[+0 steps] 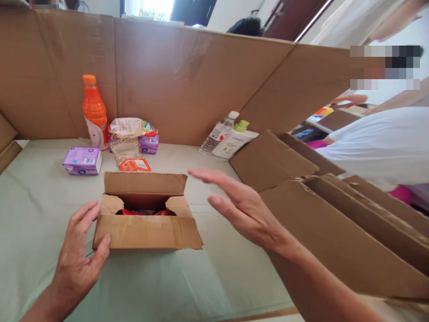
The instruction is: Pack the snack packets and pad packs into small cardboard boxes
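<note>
A small cardboard box (152,233) stands on the cloth-covered surface in front of me, its top flaps spread apart. Inside it, red shiny packaging (142,213) shows, mostly hidden by the flaps. My left hand (75,255) grips the box's left end, thumb against the front flap and fingers along the side. To the right of the box, my right hand (243,210) hovers with fingers stretched out and holds nothing; its fingertips are near the raised back flap.
Behind the box are an orange bottle (95,114), purple packs (82,162) and snack bags (125,150). A clear bottle (214,136) and a white green-capped bottle (234,142) lean against the cardboard wall (187,85). Large carton flaps (335,241) stand at right; beyond them is a person in white (378,143).
</note>
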`<state>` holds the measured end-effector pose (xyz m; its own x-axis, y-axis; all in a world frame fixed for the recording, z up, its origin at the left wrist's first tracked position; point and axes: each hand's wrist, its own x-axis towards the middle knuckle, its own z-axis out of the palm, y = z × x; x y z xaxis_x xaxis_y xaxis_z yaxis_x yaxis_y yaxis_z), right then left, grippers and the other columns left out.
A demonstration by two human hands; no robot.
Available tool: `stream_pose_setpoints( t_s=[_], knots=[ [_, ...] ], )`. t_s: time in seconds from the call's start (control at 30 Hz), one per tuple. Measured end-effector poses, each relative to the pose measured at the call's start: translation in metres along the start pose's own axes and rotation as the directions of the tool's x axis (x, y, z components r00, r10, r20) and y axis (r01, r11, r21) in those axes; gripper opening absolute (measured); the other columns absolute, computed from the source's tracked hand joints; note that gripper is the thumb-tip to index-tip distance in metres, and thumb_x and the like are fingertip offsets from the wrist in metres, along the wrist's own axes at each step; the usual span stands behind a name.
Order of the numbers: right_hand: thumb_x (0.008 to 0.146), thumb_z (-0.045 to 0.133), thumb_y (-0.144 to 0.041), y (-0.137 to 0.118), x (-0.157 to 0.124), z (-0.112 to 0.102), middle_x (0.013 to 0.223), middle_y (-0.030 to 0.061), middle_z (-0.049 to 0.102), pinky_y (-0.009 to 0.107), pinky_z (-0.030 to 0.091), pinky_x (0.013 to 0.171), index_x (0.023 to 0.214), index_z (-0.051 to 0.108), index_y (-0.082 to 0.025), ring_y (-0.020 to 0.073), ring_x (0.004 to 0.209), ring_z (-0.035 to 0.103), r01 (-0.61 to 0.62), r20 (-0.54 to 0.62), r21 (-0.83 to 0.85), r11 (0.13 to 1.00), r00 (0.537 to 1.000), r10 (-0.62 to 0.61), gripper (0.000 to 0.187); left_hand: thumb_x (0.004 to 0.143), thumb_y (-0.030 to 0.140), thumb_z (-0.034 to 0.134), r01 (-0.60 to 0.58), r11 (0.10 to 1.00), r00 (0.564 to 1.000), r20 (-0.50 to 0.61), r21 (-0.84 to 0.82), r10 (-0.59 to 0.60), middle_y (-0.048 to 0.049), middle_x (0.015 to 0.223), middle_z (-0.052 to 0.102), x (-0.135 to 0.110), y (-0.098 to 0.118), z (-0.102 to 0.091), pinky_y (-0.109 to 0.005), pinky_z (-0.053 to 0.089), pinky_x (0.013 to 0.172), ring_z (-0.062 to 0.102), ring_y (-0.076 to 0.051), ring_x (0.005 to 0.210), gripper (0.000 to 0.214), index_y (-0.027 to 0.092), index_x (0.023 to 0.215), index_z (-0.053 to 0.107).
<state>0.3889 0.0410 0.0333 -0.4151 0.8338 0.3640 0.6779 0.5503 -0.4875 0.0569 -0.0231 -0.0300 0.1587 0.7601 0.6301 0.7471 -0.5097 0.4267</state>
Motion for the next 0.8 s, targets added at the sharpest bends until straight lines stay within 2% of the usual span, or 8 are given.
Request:
stream_pose_setpoints(
  t_s=[0.07, 0.13, 0.33, 0.43, 0.53, 0.6, 0.7, 0.8],
  knots=[
    [0.103, 0.044, -0.053, 0.008, 0.008, 0.008, 0.156, 0.0138, 0.049, 0.052, 0.047, 0.109, 0.157, 0.037, -0.026, 0.0318, 0.139, 0.051, -0.027, -0.045, -0.024, 0.999, 0.999, 0.026, 0.061, 0.096, 0.018, 0.057, -0.009, 1.0, 1.0, -0.011, 0.02, 0.01, -0.0153, 0.147, 0.049, 0.003, 0.001, 0.001, -0.053, 0.048, 0.111, 0.052, -0.03, 0.135, 0.06, 0.024, 0.152, 0.039],
    [0.102, 0.045, -0.055, 0.015, 0.01, 0.019, 0.157, 0.0162, 0.047, 0.053, 0.048, 0.108, 0.162, 0.025, -0.025, 0.0318, 0.14, 0.05, 0.011, -0.007, -0.009, 1.0, 1.0, -0.011, 0.07, 0.095, 0.016, 0.058, -0.035, 0.999, 0.999, -0.018, 0.034, 0.036, -0.0153, 0.152, 0.045, 0.005, -0.001, 0.001, -0.054, 0.046, 0.113, 0.048, -0.03, 0.139, 0.061, 0.025, 0.152, 0.038],
    [0.1, 0.041, -0.065, 0.016, -0.038, 0.038, 0.144, 0.0179, 0.059, 0.056, 0.042, 0.111, 0.163, 0.021, -0.023, 0.0337, 0.133, 0.054, 0.24, 0.001, -0.057, 0.969, 0.971, -0.241, 0.078, 0.096, 0.019, 0.059, -0.132, 0.991, 0.983, 0.127, -0.024, 0.134, -0.0154, 0.16, 0.038, 0.013, -0.017, -0.01, -0.047, 0.047, 0.115, 0.044, -0.027, 0.145, 0.069, 0.024, 0.158, 0.029],
    [0.095, 0.054, -0.064, 0.015, -0.063, 0.042, 0.151, 0.019, 0.052, 0.059, 0.041, 0.112, 0.163, 0.024, -0.024, 0.0367, 0.139, 0.049, 0.265, 0.126, -0.149, 0.953, 0.961, -0.248, 0.085, 0.096, 0.03, 0.061, -0.226, 0.966, 0.903, 0.344, -0.127, 0.257, -0.0149, 0.155, 0.047, 0.021, -0.029, -0.015, -0.049, 0.045, 0.117, 0.041, -0.029, 0.147, 0.068, 0.022, 0.158, 0.031],
    [0.098, 0.059, -0.045, 0.019, -0.074, 0.05, 0.167, 0.0162, 0.029, 0.055, 0.048, 0.11, 0.163, 0.025, -0.032, 0.0359, 0.148, 0.039, 0.143, 0.149, -0.222, 0.965, 0.983, -0.111, 0.075, 0.094, 0.024, 0.062, -0.281, 0.941, 0.812, 0.476, -0.187, 0.337, -0.0139, 0.155, 0.049, 0.029, -0.034, -0.013, -0.052, 0.046, 0.116, 0.033, -0.031, 0.152, 0.061, 0.024, 0.152, 0.041],
    [0.1, 0.056, -0.038, 0.024, -0.075, 0.056, 0.169, 0.0136, 0.023, 0.048, 0.054, 0.106, 0.163, 0.023, -0.036, 0.0325, 0.147, 0.042, 0.081, 0.145, -0.19, 0.978, 0.988, -0.054, 0.072, 0.092, 0.017, 0.062, -0.271, 0.94, 0.818, 0.464, -0.208, 0.339, -0.0148, 0.154, 0.05, 0.029, -0.033, -0.011, -0.053, 0.047, 0.115, 0.033, -0.03, 0.152, 0.059, 0.023, 0.148, 0.044],
    [0.101, 0.052, -0.032, 0.029, -0.068, 0.065, 0.167, 0.0119, 0.03, 0.041, 0.058, 0.103, 0.164, 0.018, -0.039, 0.0295, 0.143, 0.049, 0.118, 0.135, -0.153, 0.981, 0.986, -0.098, 0.071, 0.089, 0.016, 0.063, -0.259, 0.939, 0.851, 0.406, -0.226, 0.332, -0.017, 0.15, 0.053, 0.018, -0.029, -0.016, -0.053, 0.049, 0.113, 0.038, -0.03, 0.149, 0.057, 0.021, 0.143, 0.048],
    [0.101, 0.053, -0.028, 0.023, -0.05, 0.081, 0.166, 0.0117, 0.034, 0.041, 0.057, 0.104, 0.164, 0.016, -0.04, 0.0291, 0.142, 0.05, 0.197, 0.172, -0.121, 0.973, 0.969, -0.175, 0.074, 0.088, 0.011, 0.06, -0.222, 0.963, 0.895, 0.359, -0.155, 0.264, -0.0167, 0.15, 0.053, -0.005, -0.031, -0.042, -0.052, 0.051, 0.112, 0.04, -0.03, 0.148, 0.053, 0.021, 0.139, 0.052]
  ],
)
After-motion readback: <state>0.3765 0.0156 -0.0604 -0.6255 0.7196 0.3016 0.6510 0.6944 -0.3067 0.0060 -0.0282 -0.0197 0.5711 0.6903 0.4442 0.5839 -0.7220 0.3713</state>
